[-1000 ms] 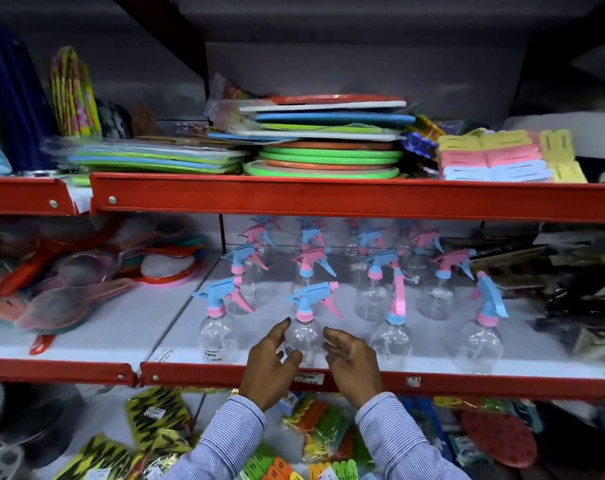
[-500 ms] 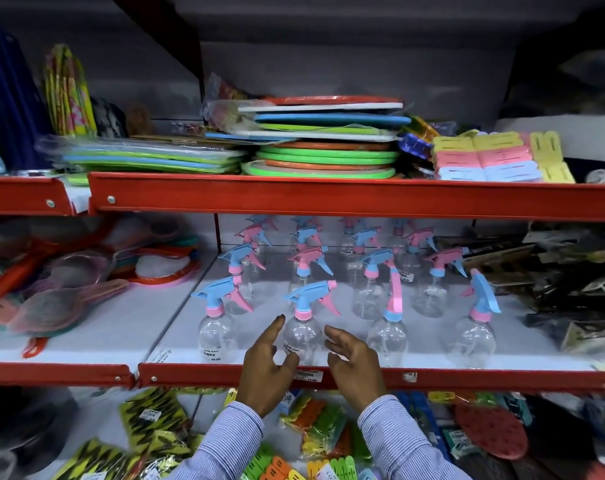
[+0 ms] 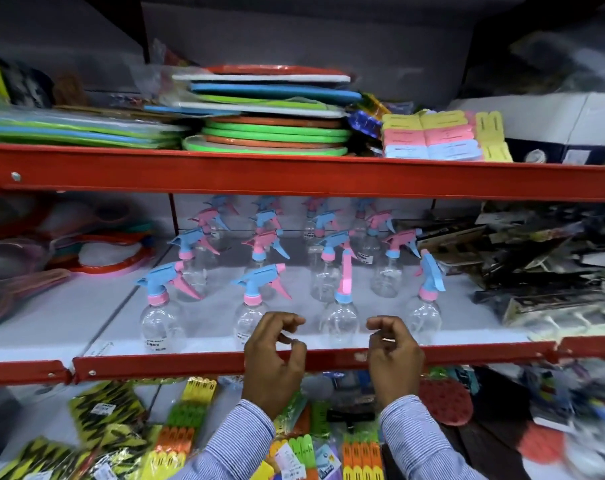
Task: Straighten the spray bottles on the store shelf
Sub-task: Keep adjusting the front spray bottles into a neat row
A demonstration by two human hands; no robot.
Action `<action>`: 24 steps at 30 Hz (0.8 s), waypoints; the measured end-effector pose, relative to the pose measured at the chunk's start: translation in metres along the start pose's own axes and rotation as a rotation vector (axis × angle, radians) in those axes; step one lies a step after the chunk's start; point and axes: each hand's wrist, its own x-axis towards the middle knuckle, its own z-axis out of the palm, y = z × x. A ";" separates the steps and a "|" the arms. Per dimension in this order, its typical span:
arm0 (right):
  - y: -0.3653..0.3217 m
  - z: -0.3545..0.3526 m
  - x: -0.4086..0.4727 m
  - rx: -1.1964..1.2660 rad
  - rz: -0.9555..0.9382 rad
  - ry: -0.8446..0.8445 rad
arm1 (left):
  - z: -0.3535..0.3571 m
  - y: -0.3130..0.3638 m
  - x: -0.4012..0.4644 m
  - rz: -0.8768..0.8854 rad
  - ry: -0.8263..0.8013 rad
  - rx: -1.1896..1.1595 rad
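Clear spray bottles with pink and blue trigger heads stand in rows on the white middle shelf (image 3: 96,327). The front row holds a far-left bottle (image 3: 160,323), a second bottle (image 3: 250,317), a third bottle (image 3: 340,317) with a pink head facing me, and a right bottle (image 3: 427,310) turned away from the others. My left hand (image 3: 276,355) and my right hand (image 3: 394,355) hover at the red front rail, either side of the third bottle, fingers curled and apart, touching no bottle. My left hand partly covers the second bottle's base.
The red rail (image 3: 190,365) edges the shelf front, and the red upper shelf beam (image 3: 294,174) hangs low over the bottles. Stacked mats (image 3: 273,133) lie above. Dark packaged goods (image 3: 536,271) crowd the right; strainers (image 3: 27,271) lie left. Packets (image 3: 176,441) fill the shelf below.
Both hands have let go of the second bottle and shifted right; they now flank the third bottle, farther apart. The view has moved right and closer.
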 end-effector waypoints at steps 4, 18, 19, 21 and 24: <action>0.013 -0.003 0.034 -0.005 0.070 -0.296 | 0.029 0.007 0.000 -0.120 -0.107 0.038; 0.030 0.003 0.081 -0.054 0.078 -0.876 | 0.082 0.033 -0.011 -0.230 -0.020 0.259; 0.031 0.001 0.082 -0.043 0.089 -0.852 | 0.083 0.033 -0.009 -0.240 -0.019 0.259; 0.033 -0.001 0.080 -0.020 0.109 -0.797 | 0.082 0.033 -0.004 -0.271 -0.023 0.255; 0.033 -0.004 0.074 -0.014 0.128 -0.771 | 0.080 0.030 0.003 -0.305 -0.040 0.249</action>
